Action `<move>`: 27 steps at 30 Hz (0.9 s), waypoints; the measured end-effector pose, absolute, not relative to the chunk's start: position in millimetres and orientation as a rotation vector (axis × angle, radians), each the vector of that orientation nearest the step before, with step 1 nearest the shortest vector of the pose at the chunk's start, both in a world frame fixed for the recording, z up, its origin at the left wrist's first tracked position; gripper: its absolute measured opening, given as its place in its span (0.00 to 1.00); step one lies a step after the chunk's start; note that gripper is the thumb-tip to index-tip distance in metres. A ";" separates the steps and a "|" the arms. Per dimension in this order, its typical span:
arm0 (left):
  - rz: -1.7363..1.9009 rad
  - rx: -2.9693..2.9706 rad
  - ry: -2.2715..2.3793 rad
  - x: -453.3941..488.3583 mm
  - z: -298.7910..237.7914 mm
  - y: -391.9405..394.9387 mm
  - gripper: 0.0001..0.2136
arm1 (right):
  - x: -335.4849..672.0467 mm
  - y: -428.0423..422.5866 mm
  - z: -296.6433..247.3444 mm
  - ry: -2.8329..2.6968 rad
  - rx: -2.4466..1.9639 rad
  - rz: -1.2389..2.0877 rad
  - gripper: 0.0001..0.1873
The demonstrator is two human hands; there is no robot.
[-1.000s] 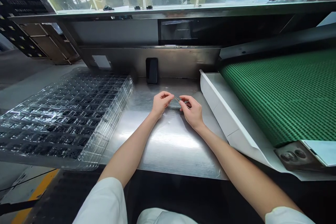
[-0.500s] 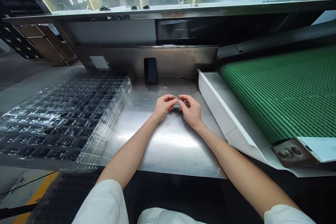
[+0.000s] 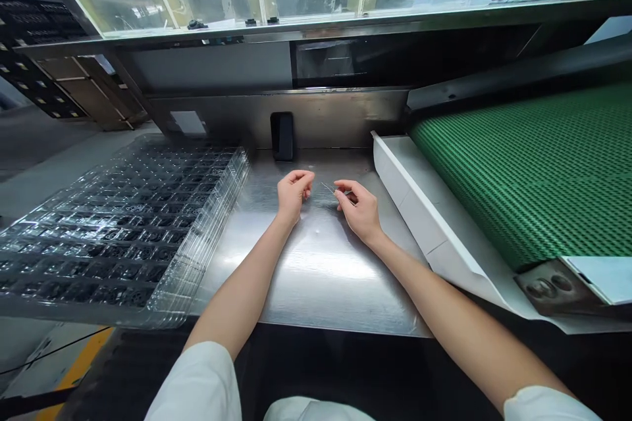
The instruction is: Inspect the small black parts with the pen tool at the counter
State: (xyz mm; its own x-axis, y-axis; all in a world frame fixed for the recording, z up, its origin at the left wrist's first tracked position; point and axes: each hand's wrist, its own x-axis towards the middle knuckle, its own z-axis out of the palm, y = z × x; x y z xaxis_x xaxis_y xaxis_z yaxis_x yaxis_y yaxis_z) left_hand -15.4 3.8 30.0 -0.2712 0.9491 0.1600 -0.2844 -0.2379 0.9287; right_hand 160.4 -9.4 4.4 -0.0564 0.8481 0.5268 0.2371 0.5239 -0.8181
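Over the middle of the steel worktop (image 3: 316, 270) my right hand (image 3: 359, 209) pinches a thin metal pair of tweezers (image 3: 330, 189), whose tip points left and away from me. My left hand (image 3: 293, 191) hovers a short way to its left. Its fingers are curled, thumb against forefinger, and whether anything is between them is too small to see. The two hands are apart and do not touch.
A stack of clear plastic blister trays (image 3: 118, 230) covers the left of the worktop. A green conveyor belt (image 3: 533, 164) with a white side guard (image 3: 419, 210) runs along the right. A black phone (image 3: 282, 136) leans against the steel back wall.
My hands were together at the tweezers' tip. The left hand has since drawn back to the left, so the tip stands free.
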 end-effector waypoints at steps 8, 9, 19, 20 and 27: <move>1.634 1.014 1.124 -17.0 27.9 5.6 0.17 | 162.5 -8.7 4.1 -1.647 -0.965 0.527 0.15; 1.622 1.040 1.120 -15.3 27.1 5.2 0.19 | 162.8 -8.3 4.0 -1.666 -0.969 0.505 0.15; 1.692 1.149 1.171 -14.6 22.8 6.7 0.17 | 164.4 -5.6 -6.5 -1.947 -1.065 0.306 0.13; 1.716 1.144 1.179 -15.4 22.9 7.0 0.17 | 164.3 -5.4 -7.2 -1.957 -1.064 0.303 0.13; 1.824 1.027 1.171 -20.0 24.9 6.9 0.19 | 163.8 -5.8 -7.1 -1.954 -1.054 0.317 0.13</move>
State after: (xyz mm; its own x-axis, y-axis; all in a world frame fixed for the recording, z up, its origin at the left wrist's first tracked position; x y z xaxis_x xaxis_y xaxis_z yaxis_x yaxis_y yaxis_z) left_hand -20.0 6.9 24.9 -0.4179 0.8777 0.2347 -0.1520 -0.3223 0.9343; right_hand 163.8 -5.8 -7.1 -0.2637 0.7750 0.5743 0.5538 0.6091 -0.5677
